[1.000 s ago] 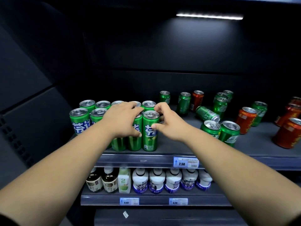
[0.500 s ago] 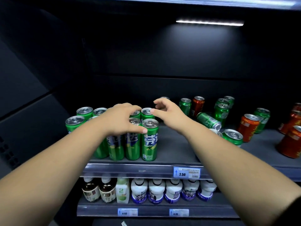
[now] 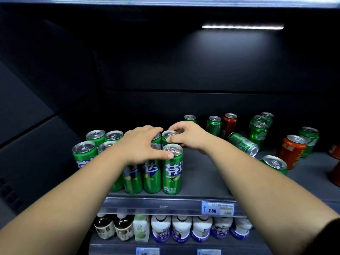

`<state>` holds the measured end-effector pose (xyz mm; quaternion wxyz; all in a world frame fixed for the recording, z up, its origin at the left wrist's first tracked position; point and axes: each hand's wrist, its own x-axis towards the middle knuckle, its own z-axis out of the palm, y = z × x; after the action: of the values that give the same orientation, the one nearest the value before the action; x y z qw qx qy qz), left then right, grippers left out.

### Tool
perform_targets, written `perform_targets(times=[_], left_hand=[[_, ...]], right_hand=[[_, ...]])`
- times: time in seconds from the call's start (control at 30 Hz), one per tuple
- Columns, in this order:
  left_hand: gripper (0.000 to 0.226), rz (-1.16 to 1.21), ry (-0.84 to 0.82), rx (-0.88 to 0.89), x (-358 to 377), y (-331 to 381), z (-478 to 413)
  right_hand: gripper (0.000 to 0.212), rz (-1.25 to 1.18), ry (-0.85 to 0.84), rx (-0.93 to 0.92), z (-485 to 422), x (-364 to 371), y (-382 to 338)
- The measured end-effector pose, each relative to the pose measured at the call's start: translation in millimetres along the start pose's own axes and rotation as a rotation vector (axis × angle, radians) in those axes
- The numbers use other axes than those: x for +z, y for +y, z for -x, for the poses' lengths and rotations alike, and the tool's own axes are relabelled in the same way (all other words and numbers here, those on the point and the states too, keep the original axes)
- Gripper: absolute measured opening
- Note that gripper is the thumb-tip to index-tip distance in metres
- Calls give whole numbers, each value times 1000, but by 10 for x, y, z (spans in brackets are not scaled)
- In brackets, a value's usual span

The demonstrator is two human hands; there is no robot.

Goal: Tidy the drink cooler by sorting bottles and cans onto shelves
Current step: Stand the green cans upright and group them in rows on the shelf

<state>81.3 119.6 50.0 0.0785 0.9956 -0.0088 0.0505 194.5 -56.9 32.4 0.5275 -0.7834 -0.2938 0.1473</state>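
Observation:
Several tall green cans (image 3: 172,170) stand in neat rows at the left of the grey shelf (image 3: 206,183). My left hand (image 3: 142,145) lies flat over the tops of the front cans, its thumb against the rim of the front right can. My right hand (image 3: 187,135) pinches the top of a green can (image 3: 168,136) in the row behind. To the right, green cans (image 3: 258,131) and red cans (image 3: 291,150) stand scattered, and one green can (image 3: 242,143) lies on its side.
A price tag (image 3: 218,208) reading 2.50 sits on the shelf's front rail. The lower shelf holds dark bottles (image 3: 114,228), a green carton (image 3: 141,230) and several white bottles (image 3: 181,229). Dark cooler walls close in at left and back.
My right hand left the front can's side and moved back to the top of the can behind. My left hand stayed on the can tops. The camera tilted upward.

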Motion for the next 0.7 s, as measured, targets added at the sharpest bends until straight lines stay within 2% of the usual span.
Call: perform_targets(times=[0.17,0.23,0.3,0.4,0.47,0.57,0.63,0.7], left_hand=[[132,-1,-3,-1,2,-10,9],[129,-7,-1,1,2,-8,13],[121,-15,2,8,2,8,25],[120,-21,-1,12,-6,24,37],[128,-19,-3,13,-15,27,42],[130,3,-3,16,-32,27,45],[122,18,-1,22,-50,51,54],[112,23,16,38,-77,104,47]], right_hand=[[22,-42,-52,13,55,-8,-24],[19,-48,-32,67,61,-21,-40],[24,-13,-37,99,86,-18,-56],[29,76,-81,75,146,17,-52],[37,101,-71,64,186,28,-37],[64,130,-18,90,237,-31,-14],[80,153,-1,86,304,-104,-19],[80,174,-3,59,382,-210,-38]])
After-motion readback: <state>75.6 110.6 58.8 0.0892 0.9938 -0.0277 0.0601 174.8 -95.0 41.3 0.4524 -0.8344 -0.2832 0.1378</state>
